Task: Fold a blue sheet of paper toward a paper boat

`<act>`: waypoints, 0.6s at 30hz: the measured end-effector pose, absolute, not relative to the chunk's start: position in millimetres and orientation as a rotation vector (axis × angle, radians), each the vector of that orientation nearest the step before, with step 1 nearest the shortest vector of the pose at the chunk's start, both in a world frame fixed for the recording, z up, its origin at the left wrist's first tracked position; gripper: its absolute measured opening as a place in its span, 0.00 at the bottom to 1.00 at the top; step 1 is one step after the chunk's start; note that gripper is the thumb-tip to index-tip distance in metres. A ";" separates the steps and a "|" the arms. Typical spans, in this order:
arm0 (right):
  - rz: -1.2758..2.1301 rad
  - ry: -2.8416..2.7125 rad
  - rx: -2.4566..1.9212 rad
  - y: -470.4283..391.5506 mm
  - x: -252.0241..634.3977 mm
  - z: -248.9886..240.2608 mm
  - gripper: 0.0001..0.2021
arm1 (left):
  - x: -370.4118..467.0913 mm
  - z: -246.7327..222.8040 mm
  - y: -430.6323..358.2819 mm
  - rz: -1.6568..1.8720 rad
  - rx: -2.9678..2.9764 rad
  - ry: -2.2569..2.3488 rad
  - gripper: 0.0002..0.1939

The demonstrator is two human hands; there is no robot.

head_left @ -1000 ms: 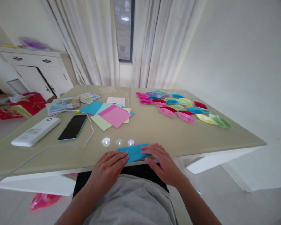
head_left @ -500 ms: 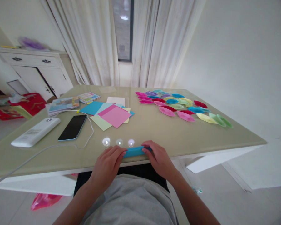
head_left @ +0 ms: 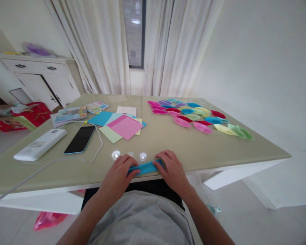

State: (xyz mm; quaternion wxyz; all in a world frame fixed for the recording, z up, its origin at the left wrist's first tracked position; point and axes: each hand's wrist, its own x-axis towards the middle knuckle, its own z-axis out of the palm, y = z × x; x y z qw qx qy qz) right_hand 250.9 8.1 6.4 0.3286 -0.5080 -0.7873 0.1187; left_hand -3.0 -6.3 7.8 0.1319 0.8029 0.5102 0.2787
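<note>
Pinching, left hand (head_left: 118, 173): fingers and thumb clamped on the left end of a blue paper strip (head_left: 146, 167), thumb on the near side
Right hand (head_left: 172, 170): clamped too, thumb and fingers on the strip's right end
Strip spot: by the near edge of the table (head_left: 188, 149), between the 2 hands, folded long and narrow, middle part showing
Loose sheets (head_left: 126, 127): messy overlapping pile, farther back and left of the strip, pink on top, with blue, pale green and white around it
Folded paper pieces (head_left: 202, 127): whole bunch of pointy leaf-looking ones on the far right, pinks, reds, blues, greens, yellows
Phone (head_left: 80, 140): left side, dark screen up, white cable (head_left: 68, 158) running past it
White device (head_left: 40, 144): chunky thing just left of the phone
Booklets (head_left: 70, 115): far left, beyond the phone
</note>
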 end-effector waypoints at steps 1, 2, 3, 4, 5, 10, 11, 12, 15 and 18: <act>0.335 -2.044 -1.329 6.1 251.5 7.5 0.06 | -3.6 9.1 -6.6 0.794 2.303 1.473 0.03; 0.358 -2.028 -1.327 4.2 252.2 8.3 0.07 | -4.1 9.9 -6.7 0.789 2.282 1.465 0.04; 0.377 -2.019 -1.324 2.7 252.9 8.7 0.08 | -4.7 10.1 -6.6 0.792 2.266 1.458 0.04; 0.389 -2.014 -1.320 1.4 253.6 8.9 0.08 | -5.1 9.9 -6.4 0.803 2.253 1.449 0.05; 0.398 -2.012 -1.314 0.5 254.2 8.8 0.08 | -5.5 9.6 -6.3 0.819 2.238 1.437 0.07; 0.521 -1.845 -1.244 -3.1 256.3 7.1 0.16 | -2.6 14.8 -15.9 0.926 2.057 1.317 0.07; 0.587 -1.776 -1.220 -4.9 256.1 7.6 0.16 | -0.4 16.8 -20.9 0.967 1.995 1.282 0.06; 0.664 -1.707 -1.181 -7.3 255.5 8.7 0.15 | 2.3 18.4 -26.7 1.007 1.931 1.247 0.05; 0.860 -1.582 -1.000 -18.0 250.5 16.5 0.13 | 12.9 18.1 -45.6 1.052 1.787 1.137 0.04; 0.940 -1.630 -0.877 -30.6 243.0 27.2 0.13 | 23.6 10.9 -59.6 1.026 1.640 1.060 0.03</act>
